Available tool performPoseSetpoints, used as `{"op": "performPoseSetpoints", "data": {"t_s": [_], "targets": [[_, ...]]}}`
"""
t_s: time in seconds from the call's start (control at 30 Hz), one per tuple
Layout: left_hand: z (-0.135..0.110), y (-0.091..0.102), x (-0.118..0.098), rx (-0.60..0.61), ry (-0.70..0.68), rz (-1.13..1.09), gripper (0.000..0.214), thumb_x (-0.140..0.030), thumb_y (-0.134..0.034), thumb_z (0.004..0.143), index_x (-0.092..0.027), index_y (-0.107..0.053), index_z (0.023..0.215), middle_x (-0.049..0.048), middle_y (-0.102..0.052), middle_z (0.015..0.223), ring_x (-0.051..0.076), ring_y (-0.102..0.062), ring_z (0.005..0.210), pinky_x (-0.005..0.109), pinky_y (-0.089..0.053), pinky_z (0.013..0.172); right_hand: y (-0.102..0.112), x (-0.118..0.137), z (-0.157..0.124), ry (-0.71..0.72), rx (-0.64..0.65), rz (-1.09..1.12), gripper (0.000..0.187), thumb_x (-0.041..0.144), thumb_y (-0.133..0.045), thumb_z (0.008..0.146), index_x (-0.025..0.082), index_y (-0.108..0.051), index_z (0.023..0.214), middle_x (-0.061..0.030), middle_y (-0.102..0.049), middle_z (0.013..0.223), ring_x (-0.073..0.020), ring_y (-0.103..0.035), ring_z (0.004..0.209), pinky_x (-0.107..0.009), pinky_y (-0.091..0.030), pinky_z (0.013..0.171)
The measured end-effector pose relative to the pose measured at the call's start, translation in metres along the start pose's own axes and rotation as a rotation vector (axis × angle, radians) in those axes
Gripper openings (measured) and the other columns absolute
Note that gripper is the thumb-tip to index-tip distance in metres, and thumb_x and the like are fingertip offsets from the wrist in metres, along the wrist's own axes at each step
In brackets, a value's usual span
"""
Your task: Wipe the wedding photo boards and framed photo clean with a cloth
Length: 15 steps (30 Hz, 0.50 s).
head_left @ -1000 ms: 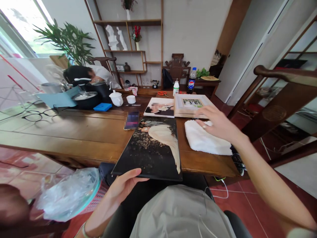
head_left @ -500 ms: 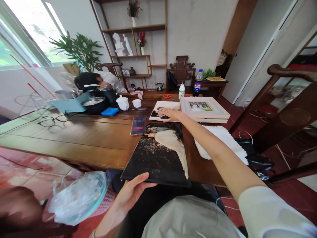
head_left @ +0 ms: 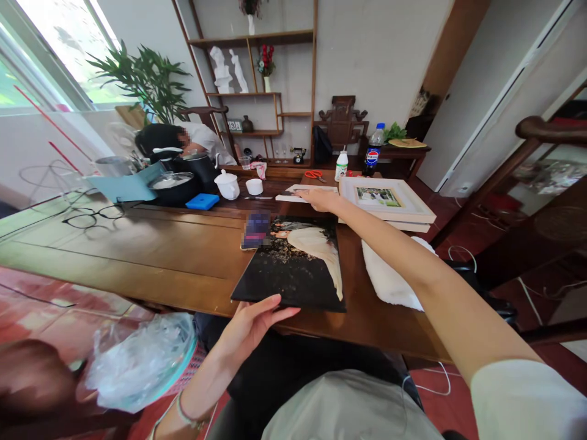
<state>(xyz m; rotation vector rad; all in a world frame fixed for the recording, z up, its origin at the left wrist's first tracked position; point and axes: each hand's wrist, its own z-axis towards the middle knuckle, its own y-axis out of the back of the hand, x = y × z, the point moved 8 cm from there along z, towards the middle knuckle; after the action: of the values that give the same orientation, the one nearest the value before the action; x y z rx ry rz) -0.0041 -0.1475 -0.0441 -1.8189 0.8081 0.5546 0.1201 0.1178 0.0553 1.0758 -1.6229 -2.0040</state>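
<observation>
A large dark photo print [head_left: 293, 269] of a figure in a white dress lies on the wooden table [head_left: 151, 250]. My left hand [head_left: 252, 321] holds its near edge, thumb on top, fingers under it. My right hand [head_left: 321, 198] reaches far across and rests on a smaller photo print [head_left: 293, 193], lifting it at its near edge; the fingers are curled round that edge. A white-framed picture [head_left: 385, 200] lies just right of that hand. A folded white cloth [head_left: 389, 278] lies under my right forearm.
A phone [head_left: 255, 231] lies left of the large print. Glasses [head_left: 89, 215], pots, a teapot [head_left: 228, 183], a blue box, scissors and bottles sit further back. Another person bends over at the far left end. A bin with a plastic bag [head_left: 137, 360] stands by my left knee.
My right hand left the white cloth, swung left and forward to the smaller print, which now tilts up. The large print has slid further onto the table.
</observation>
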Motion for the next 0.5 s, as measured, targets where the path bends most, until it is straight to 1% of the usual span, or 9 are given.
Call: {"op": "performPoseSetpoints", "data": {"t_s": [0.07, 0.17, 0.23, 0.3, 0.4, 0.47, 0.5], "targets": [[0.011, -0.003, -0.006, -0.007, 0.012, 0.0, 0.012, 0.004, -0.067, 0.063, -0.008, -0.068, 0.063, 0.0054, -0.071, 0.068, 0.024, -0.071, 0.072, 0.05, -0.056, 0.085, 0.008, -0.003, -0.001, -0.035, -0.022, -0.009, 0.059, 0.0, -0.038, 0.081, 0.016, -0.033, 0.138, -0.0147, -0.063, 0.113, -0.0248, -0.063, 0.098, -0.034, -0.048, 0.077], [0.029, -0.01, -0.014, -0.002, 0.057, 0.045, 0.015, 0.005, -0.061, 0.068, -0.007, -0.067, 0.062, 0.0085, -0.07, 0.066, 0.026, -0.071, 0.073, 0.05, -0.054, 0.089, 0.017, -0.005, -0.004, -0.087, -0.048, -0.03, 0.053, -0.001, -0.038, 0.081, 0.013, -0.038, 0.131, -0.0168, -0.065, 0.108, -0.0266, -0.064, 0.096, -0.035, -0.048, 0.076], [0.042, -0.016, -0.02, 0.011, 0.059, 0.062, 0.017, 0.005, -0.06, 0.07, -0.008, -0.066, 0.061, 0.0079, -0.07, 0.064, 0.026, -0.071, 0.076, 0.048, -0.054, 0.089, 0.022, -0.005, -0.005, -0.112, -0.075, -0.051, 0.051, -0.003, -0.039, 0.079, 0.01, -0.04, 0.128, -0.0181, -0.064, 0.106, -0.0282, -0.062, 0.098, -0.036, -0.048, 0.076], [0.057, -0.025, -0.026, 0.06, 0.041, 0.061, 0.015, 0.005, -0.06, 0.069, -0.008, -0.067, 0.065, 0.0079, -0.071, 0.068, 0.027, -0.071, 0.08, 0.049, -0.053, 0.091, 0.026, -0.004, -0.007, -0.128, -0.107, -0.074, 0.048, -0.004, -0.037, 0.079, 0.009, -0.04, 0.125, -0.0193, -0.063, 0.107, -0.0288, -0.061, 0.1, -0.037, -0.048, 0.077], [0.08, -0.04, -0.033, 0.14, 0.007, 0.066, 0.012, 0.003, -0.063, 0.069, -0.008, -0.066, 0.066, 0.0098, -0.072, 0.072, 0.028, -0.07, 0.085, 0.047, -0.052, 0.094, 0.032, -0.001, -0.01, -0.14, -0.147, -0.109, 0.042, -0.004, -0.033, 0.082, 0.007, -0.041, 0.122, -0.0214, -0.062, 0.108, -0.0283, -0.062, 0.098, -0.038, -0.048, 0.076], [0.096, -0.049, -0.032, 0.189, 0.039, 0.102, 0.009, 0.0, -0.063, 0.071, -0.009, -0.066, 0.071, 0.0109, -0.073, 0.076, 0.029, -0.069, 0.091, 0.044, -0.051, 0.096, 0.037, 0.0, -0.011, -0.136, -0.167, -0.127, 0.04, -0.002, -0.028, 0.085, 0.006, -0.042, 0.122, -0.0218, -0.061, 0.109, -0.0283, -0.062, 0.098, -0.037, -0.048, 0.075], [0.104, -0.051, -0.033, 0.186, 0.04, 0.105, 0.009, -0.001, -0.062, 0.072, -0.009, -0.066, 0.073, 0.0103, -0.072, 0.075, 0.029, -0.069, 0.092, 0.044, -0.051, 0.095, 0.04, 0.001, -0.013, -0.134, -0.175, -0.134, 0.04, -0.001, -0.026, 0.087, 0.006, -0.041, 0.123, -0.022, -0.061, 0.109, -0.0285, -0.061, 0.098, -0.038, -0.048, 0.074]]}}
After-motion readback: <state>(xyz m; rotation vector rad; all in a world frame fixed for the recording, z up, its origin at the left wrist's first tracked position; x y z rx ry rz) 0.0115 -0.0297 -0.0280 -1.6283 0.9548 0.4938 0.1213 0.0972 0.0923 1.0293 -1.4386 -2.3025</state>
